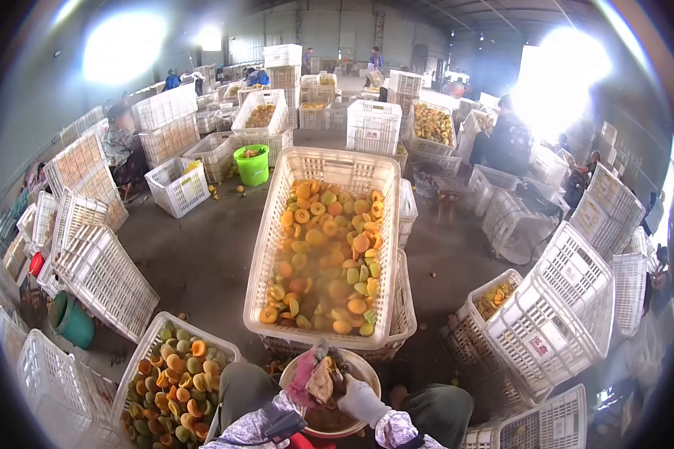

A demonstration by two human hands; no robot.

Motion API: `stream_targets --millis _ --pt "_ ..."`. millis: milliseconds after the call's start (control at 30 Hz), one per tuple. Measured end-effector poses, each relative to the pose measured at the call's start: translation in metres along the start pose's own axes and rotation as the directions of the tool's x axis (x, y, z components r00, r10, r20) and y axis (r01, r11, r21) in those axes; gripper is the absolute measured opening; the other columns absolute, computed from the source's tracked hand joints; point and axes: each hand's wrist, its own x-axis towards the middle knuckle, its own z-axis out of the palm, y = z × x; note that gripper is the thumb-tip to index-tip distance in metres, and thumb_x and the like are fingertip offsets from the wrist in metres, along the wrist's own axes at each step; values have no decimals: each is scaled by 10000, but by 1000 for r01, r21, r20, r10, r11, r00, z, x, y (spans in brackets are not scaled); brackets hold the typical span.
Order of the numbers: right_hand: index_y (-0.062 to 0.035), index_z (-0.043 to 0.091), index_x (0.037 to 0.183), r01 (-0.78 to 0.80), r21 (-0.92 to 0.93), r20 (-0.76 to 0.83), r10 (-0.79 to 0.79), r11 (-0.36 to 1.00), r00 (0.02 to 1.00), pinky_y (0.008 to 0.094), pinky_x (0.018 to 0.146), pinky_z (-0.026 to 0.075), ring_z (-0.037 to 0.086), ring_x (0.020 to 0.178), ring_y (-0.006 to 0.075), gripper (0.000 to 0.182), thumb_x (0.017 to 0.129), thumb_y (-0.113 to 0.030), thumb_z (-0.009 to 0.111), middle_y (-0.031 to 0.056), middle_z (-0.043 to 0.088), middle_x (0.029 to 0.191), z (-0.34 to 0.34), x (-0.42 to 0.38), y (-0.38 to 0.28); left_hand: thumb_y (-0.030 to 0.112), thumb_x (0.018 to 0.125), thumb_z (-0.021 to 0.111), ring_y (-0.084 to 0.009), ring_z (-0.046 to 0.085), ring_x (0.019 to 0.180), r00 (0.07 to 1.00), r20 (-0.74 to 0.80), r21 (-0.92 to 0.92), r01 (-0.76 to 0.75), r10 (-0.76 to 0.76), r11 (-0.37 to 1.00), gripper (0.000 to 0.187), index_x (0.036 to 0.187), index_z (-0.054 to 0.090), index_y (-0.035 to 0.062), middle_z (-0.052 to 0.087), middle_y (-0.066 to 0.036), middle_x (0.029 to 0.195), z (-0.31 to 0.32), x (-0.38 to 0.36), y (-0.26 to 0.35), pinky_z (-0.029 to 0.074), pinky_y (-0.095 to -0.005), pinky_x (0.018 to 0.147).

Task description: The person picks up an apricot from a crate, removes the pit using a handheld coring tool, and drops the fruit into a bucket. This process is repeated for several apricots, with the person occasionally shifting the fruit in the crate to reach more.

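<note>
My left hand [312, 380], in a stained pink and tan glove, is closed over a round basin [374, 367] between my knees. Right beside it, my right hand [362, 402] in a pale grey glove has its fingers bent in toward the left one. The two hands meet at the fingertips, and I cannot tell what small thing they grip. Just beyond the basin stands a large white crate [388, 247] holding halved orange and green fruit [329, 224], propped on another crate. At my left knee, a second crate [232, 350] is filled with cut fruit halves [176, 382].
Stacked white crates lean at right [543, 337] and left [105, 277]. A green bucket [252, 166] stands ahead, with a teal bucket [73, 322] at left. Other people sit among crates, one person [121, 146] at left and another person [505, 138] at right. Fruit bits lie on the dark floor [195, 254].
</note>
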Motion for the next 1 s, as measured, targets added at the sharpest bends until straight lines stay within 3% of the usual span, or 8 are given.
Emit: stream_targets --millis 233,433,633,667,700,767,833,1000 --pt "5 537 1002 -302 650 432 -12 697 902 260 502 471 571 556 107 224 857 -164 556 22 570 702 -40 -16 -20 124 912 534 -196 640 811 932 304 276 -286 199 918 293 1182 494 20 608 -100 1035 -15 -4 -2 546 -323 735" --pt "-24 564 921 30 558 130 -123 829 984 254 447 444 551 491 116 200 900 -223 549 30 556 647 -17 -13 0 419 963 397 -219 626 759 956 224 483 -276 187 831 460 1193 513 38 602 -103 976 -27 12 -4 537 -307 631" --pt "-9 557 904 -285 664 412 -21 691 911 266 424 447 548 475 123 208 898 -217 556 40 558 597 -29 -18 -4 243 962 454 -254 648 794 985 52 702 -153 165 696 272 999 574 2 635 -133 905 -53 25 3 549 -349 659" --pt "0 554 927 -234 586 355 14 776 935 263 429 446 544 469 120 188 880 -182 548 36 556 610 -33 -20 -10 214 962 463 -260 652 800 992 -68 685 -32 107 728 249 967 584 -4 641 -138 894 -71 37 4 550 -356 664" --pt "9 552 951 122 552 24 -162 825 987 259 432 446 542 463 117 179 857 -141 527 36 554 627 -8 -13 5 230 961 481 -273 649 836 987 -161 49 -16 24 999 259 961 591 -4 639 -130 906 -55 20 2 553 -355 674" --pt "16 548 971 377 431 -46 -397 820 917 259 432 446 536 459 113 185 842 -108 502 32 545 632 2 -6 20 264 956 503 -284 646 872 956 102 36 -281 276 959 292 1044 568 -6 631 -142 949 -10 -5 -15 561 -372 719" --pt "12 547 972 8 533 176 -121 846 977 265 434 446 525 455 115 181 842 -101 492 32 542 627 -17 -10 -2 267 955 506 -282 645 886 978 207 15 -20 17 1000 318 1111 549 -6 629 -143 976 -58 18 -3 562 -383 738" --pt "-8 536 908 -223 732 320 -35 644 947 273 380 398 475 419 127 113 874 -113 507 41 511 582 -37 -22 -24 340 951 504 -287 649 780 957 99 153 -285 272 946 367 1008 578 -15 643 -148 905 15 2 -7 552 -388 696"
